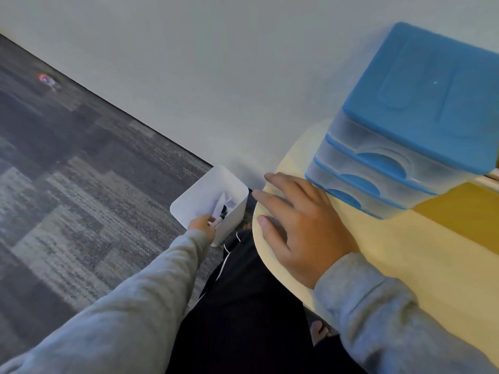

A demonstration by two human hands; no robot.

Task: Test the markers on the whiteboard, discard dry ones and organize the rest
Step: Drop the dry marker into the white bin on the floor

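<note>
My left hand [201,225] reaches down to the rim of a small white bin [189,201] on the floor by the wall. Its fingers pinch a white marker [217,219] whose dark tip points into the bin. Crumpled white paper lies inside the bin. Flat on the rounded edge of a pale table [391,255] rests my right hand [302,225], fingers spread and holding nothing. No whiteboard shows in this view.
A blue-topped translucent drawer unit [410,125] with three drawers stands on the table just right of my right hand. Grey patterned carpet [67,198] covers the floor to the left. A white wall [216,76] runs behind. My dark trousers fill the bottom middle.
</note>
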